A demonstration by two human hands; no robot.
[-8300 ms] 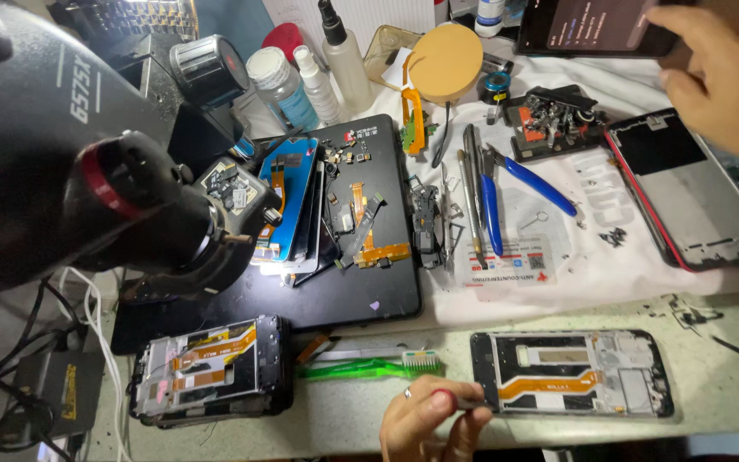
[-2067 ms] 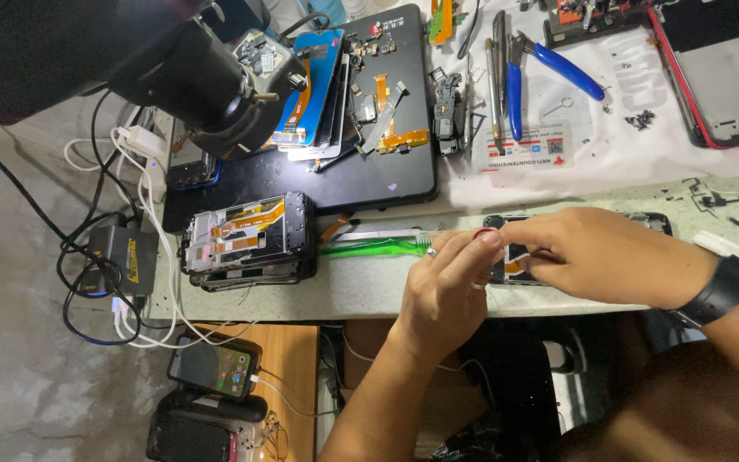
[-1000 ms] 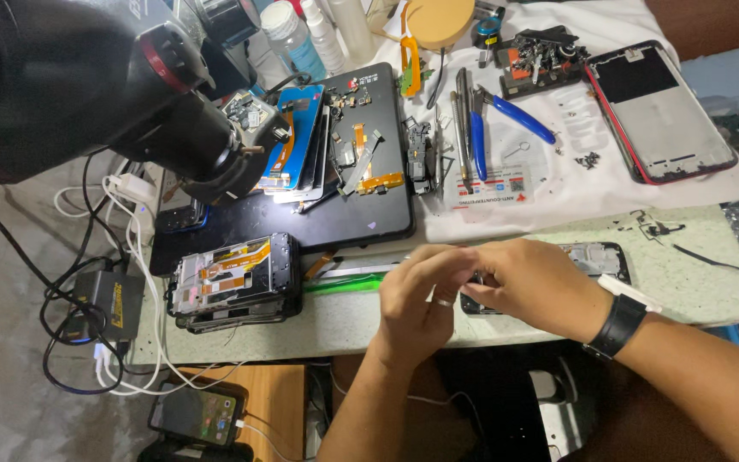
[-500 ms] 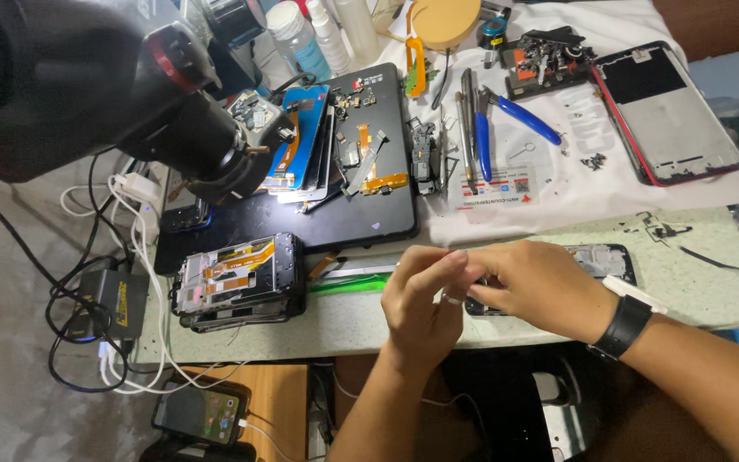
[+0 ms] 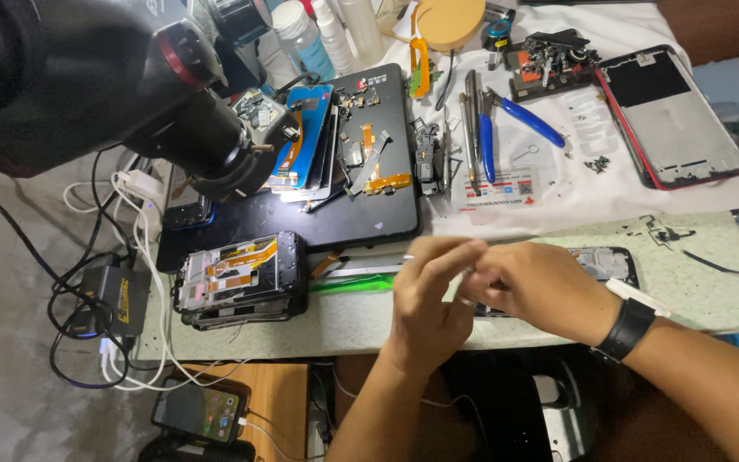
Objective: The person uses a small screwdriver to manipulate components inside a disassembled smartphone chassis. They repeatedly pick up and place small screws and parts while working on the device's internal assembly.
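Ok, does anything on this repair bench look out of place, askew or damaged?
Mostly ordinary repair clutter. The stack of opened phone frames juts past the bench's front edge. Tiny loose screws lie scattered on the white cloth. Both hands, left hand and right hand, cover the phone being worked on.

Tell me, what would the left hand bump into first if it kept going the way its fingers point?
Probably the right hand, just past the left hand fingertips; depth is hard to judge.

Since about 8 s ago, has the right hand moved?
Yes. The right hand, then up by the red-framed phone frame at the far side, now sits at the near bench edge, touching the left hand over the opened phone.
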